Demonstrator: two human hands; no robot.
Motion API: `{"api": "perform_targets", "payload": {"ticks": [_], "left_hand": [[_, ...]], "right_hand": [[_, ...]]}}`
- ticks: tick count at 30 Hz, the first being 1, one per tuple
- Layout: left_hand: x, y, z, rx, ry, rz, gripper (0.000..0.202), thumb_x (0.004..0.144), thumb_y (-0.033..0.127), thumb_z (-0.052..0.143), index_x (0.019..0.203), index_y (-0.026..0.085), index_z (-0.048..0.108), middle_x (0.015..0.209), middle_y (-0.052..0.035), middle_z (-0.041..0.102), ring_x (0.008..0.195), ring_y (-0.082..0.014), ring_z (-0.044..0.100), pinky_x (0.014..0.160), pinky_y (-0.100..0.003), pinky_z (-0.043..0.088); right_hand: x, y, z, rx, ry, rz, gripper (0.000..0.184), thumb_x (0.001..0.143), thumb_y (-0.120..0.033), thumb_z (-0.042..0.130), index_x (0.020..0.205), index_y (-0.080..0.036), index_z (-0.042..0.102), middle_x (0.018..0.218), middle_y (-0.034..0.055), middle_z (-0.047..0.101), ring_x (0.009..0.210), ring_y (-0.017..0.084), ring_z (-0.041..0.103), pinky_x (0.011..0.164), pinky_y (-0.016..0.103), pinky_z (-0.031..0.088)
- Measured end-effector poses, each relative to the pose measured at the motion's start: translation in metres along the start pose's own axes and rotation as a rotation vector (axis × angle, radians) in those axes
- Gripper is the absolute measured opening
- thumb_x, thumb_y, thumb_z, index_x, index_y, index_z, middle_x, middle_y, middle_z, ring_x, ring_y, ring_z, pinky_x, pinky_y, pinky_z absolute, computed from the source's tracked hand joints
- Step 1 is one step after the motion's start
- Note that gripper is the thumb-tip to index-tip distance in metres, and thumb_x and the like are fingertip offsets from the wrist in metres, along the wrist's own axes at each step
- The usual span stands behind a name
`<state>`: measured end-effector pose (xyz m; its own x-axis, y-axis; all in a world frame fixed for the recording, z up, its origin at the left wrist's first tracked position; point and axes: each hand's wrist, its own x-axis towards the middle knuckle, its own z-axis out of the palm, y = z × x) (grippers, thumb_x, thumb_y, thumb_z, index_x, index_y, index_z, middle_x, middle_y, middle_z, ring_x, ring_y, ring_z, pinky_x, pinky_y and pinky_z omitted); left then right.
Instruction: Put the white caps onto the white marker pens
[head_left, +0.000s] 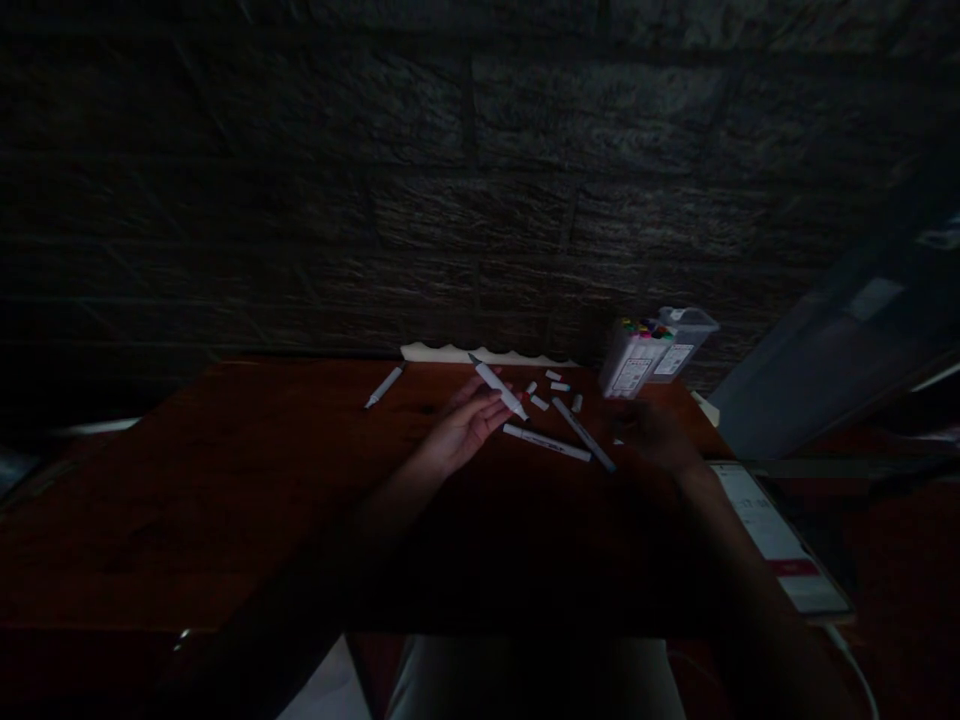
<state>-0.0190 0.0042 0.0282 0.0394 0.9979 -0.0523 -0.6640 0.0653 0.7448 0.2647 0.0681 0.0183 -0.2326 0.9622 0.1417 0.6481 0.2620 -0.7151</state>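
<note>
Head-worn view, forward and down over table

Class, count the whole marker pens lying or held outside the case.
4: one in the left hand, marker; one far left; two crossing by the right hand and. Darkness may hide others.

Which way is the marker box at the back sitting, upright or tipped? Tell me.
Tipped. The marker box leans toward the right against its lid, with coloured marker ends showing at its open top.
</note>
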Motion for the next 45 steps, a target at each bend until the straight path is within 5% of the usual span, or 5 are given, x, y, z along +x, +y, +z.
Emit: {"api": "perform_targets", "payload": {"ticks": [6, 12, 20, 41, 45], "left_hand": [[0.001, -0.001, -0.014, 0.012, -0.043, 0.059, 0.04, 0.077, 0.005, 0.066, 0.114, 0.018, 0.059, 0.1, -0.0052, 0.074, 0.101, -0.0224, 0.07, 0.103, -0.042, 0.049], [0.0, -0.001, -0.014, -0.004, -0.058, 0.059, 0.026, 0.079, 0.011, 0.068, 0.104, 0.016, 0.061, 0.101, -0.0073, 0.074, 0.106, -0.0252, 0.068, 0.101, -0.043, 0.05], [0.0, -0.002, -0.015, 0.02, -0.068, 0.088, 0.026, 0.077, 0.009, 0.07, 0.101, 0.015, 0.063, 0.101, -0.0069, 0.074, 0.108, -0.0236, 0.068, 0.103, -0.039, 0.049], [-0.003, 0.004, -0.021, 0.324, -0.187, 0.092, 0.035, 0.083, 0.024, 0.07, 0.115, 0.018, 0.055, 0.112, -0.012, 0.072, 0.095, -0.0243, 0.072, 0.09, -0.039, 0.058], [-0.003, 0.004, -0.021, 0.355, -0.174, 0.111, 0.039, 0.084, 0.023, 0.07, 0.119, 0.018, 0.053, 0.109, -0.012, 0.072, 0.096, -0.023, 0.071, 0.089, -0.036, 0.058]], "right_hand": [[-0.009, -0.037, 0.014, 0.482, -0.053, -0.017, 0.048, 0.066, -0.042, 0.08, 0.107, -0.019, 0.07, 0.107, 0.0092, 0.073, 0.091, 0.021, 0.068, 0.084, 0.035, 0.054], [-0.021, -0.056, 0.035, 0.557, -0.241, 0.006, 0.038, 0.065, -0.04, 0.083, 0.096, -0.021, 0.075, 0.096, 0.0034, 0.075, 0.084, 0.018, 0.067, 0.08, 0.032, 0.053], [-0.018, -0.047, 0.046, 0.754, -0.141, 0.063, 0.035, 0.066, -0.036, 0.083, 0.098, -0.025, 0.074, 0.095, 0.002, 0.074, 0.085, 0.017, 0.068, 0.082, 0.031, 0.053], [-0.022, -0.063, 0.067, 0.888, -0.366, 0.077, 0.042, 0.07, -0.042, 0.078, 0.107, -0.024, 0.07, 0.096, 0.0034, 0.075, 0.085, 0.02, 0.071, 0.079, 0.038, 0.058], [-0.013, -0.048, 0.059, 0.484, -0.112, -0.063, 0.035, 0.077, -0.044, 0.071, 0.103, -0.022, 0.071, 0.103, 0.0067, 0.074, 0.089, 0.021, 0.07, 0.081, 0.036, 0.056]]}}
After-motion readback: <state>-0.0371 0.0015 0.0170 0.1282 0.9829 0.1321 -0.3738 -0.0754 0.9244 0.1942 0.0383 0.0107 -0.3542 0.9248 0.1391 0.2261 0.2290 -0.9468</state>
